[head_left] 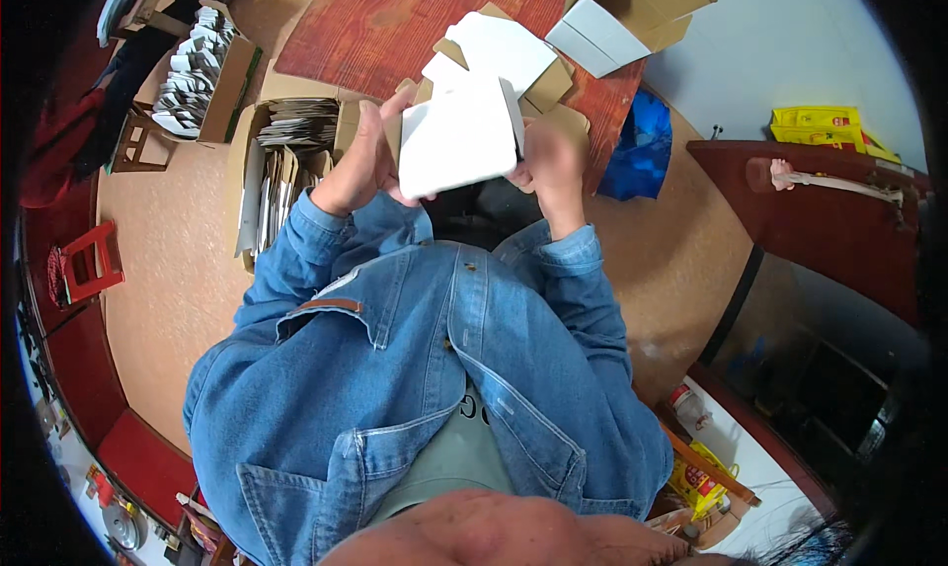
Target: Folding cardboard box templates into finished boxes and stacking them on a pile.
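A white cardboard box (pixel 459 136) with brown inner flaps is between my two hands, above my lap at the table's near edge. My left hand (pixel 363 161) holds its left side, the thumb raised along a brown flap and some fingers beneath the lower edge. My right hand (pixel 555 171) grips its right side, with the fingers partly blurred and hidden. Just beyond the box, flat white-and-brown cardboard blanks (pixel 504 50) lie overlapping on the red wooden table (pixel 370 33).
An open white box (pixel 602 33) stands at the table's right. Cartons of folded cardboard (pixel 247 171) (pixel 232 87) sit on the left. A blue bag (pixel 642 151) hangs by the table's right edge. A red stool (pixel 91 260) is far left.
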Demonstrator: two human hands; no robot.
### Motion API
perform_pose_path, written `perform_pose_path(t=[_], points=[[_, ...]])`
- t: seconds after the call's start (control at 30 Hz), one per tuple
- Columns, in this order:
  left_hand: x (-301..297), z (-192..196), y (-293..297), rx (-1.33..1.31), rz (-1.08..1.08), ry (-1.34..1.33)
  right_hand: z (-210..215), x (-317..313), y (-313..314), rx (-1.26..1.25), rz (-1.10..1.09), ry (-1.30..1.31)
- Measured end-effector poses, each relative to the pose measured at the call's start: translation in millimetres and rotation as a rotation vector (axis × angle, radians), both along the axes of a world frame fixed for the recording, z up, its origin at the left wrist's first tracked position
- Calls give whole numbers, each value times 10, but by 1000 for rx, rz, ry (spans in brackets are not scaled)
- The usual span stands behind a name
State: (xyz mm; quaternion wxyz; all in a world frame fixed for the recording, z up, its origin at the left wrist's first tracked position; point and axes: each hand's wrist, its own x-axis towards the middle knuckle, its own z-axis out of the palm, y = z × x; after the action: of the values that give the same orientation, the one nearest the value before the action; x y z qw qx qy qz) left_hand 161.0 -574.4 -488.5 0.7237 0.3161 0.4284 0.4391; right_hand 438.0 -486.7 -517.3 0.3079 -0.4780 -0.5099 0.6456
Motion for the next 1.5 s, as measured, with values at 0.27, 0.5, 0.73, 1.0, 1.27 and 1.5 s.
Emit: perform_pose_path(t=[0.27,0.5,0.73,1.0,1.27,1.5], points=[[115,155,-25,137,72,350,-209,55,-17,130,-91,-163],[144,151,28,532,34,854,-68,84,-43,389,-156,-276],[218,265,-42,698,-240,955,90,36,-195,150,-163,-43],[209,67,-106,685,-67,883,-12,72,-225,279,140,-99],[234,74,-84,667,-165,815,84,-22,-150,921,186,-454],[281,200,79,890,57,1036,232,-50,17,1048,-35,-638]])
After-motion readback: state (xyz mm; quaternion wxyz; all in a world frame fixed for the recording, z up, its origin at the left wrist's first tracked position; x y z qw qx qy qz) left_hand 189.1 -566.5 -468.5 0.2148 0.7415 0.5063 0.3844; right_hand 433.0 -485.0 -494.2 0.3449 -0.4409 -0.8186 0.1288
